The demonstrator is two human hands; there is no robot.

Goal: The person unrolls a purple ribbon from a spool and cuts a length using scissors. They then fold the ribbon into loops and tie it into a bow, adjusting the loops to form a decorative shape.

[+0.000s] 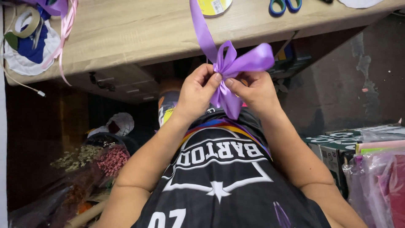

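We have our left hand [198,86] pinched tight on the middle of the purple ribbon bow [236,67], thumb and fingertips closed right at the knot. Our right hand [255,90] meets it from the other side, fingers clamped on the same knot, so both hands touch at the bow's centre. The bow sits in the air above our lap, just in front of the edge of the wooden surface [139,33]. One big loop puffs out to the right, a smaller loop stands up above the knot, and a short tail hangs down between our wrists. A long strand of the ribbon runs up and left from the knot, over the surface, toward a yellow spool [214,6]. Further along the surface we see blue-handled scissors [284,5] at the top, and far left a roll of tape [26,23] with pink ribbon [65,29] trailing over the edge. Down left, by the floor, dried flowers [97,160] lie bundled.
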